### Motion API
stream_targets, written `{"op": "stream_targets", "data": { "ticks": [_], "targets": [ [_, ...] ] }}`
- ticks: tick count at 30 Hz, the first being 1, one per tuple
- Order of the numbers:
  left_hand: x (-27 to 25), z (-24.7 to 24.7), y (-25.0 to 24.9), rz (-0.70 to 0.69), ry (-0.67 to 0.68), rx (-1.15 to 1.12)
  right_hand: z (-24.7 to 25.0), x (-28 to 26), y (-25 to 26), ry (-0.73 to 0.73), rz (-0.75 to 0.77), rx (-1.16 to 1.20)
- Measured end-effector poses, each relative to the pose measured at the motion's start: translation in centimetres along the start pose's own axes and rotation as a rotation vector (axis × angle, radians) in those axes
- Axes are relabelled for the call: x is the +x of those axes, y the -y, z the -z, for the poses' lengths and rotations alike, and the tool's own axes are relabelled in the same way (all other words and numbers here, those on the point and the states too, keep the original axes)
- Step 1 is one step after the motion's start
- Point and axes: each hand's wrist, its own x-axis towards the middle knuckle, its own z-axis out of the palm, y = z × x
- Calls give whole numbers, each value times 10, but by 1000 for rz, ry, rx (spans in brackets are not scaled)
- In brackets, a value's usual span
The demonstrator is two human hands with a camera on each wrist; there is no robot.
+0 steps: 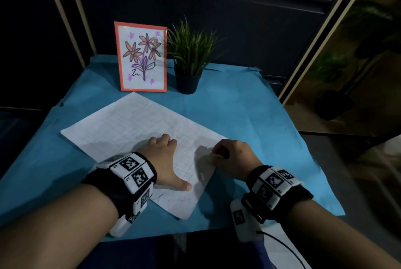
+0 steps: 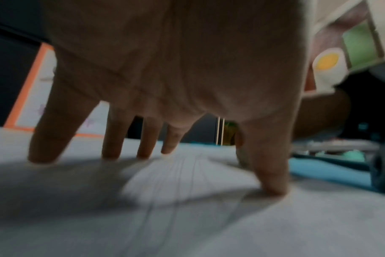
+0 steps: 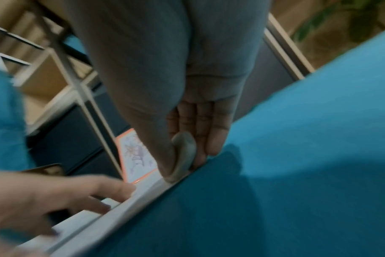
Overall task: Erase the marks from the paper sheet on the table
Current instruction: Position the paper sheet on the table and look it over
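A white gridded paper sheet [image 1: 130, 125] lies skewed on the blue table cover [image 1: 249, 112]. My left hand [image 1: 165, 158] presses flat on the sheet [image 2: 187, 217], fingers [image 2: 112, 139] spread and thumb out. A thin dark pencil mark [image 1: 158, 198] shows near the sheet's near corner, beside my left wrist. My right hand [image 1: 232, 155] pinches a small grey-white eraser [image 3: 182, 156] between thumb and fingers, its tip down at the sheet's right edge [image 3: 156, 187]. The eraser [image 1: 213, 157] barely shows in the head view.
An orange-framed flower drawing [image 1: 142, 58] stands at the table's back, next to a small potted plant [image 1: 189, 60]. Dark cabinets rise behind; a mirrored panel [image 1: 358, 62] stands to the right. Bare blue cover lies right of the sheet.
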Motion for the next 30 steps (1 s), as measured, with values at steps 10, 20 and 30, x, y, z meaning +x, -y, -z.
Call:
{"op": "stream_targets", "data": {
  "ticks": [10, 20, 30],
  "targets": [
    [-32, -22, 14, 11, 55, 0, -10, -9, 7, -21, 131, -45],
    [-29, -17, 12, 3, 39, 32, -9, -3, 12, 49, 96, -80],
    [-30, -17, 11, 11, 42, 50, -3, 4, 13, 44, 53, -81]
  ]
}}
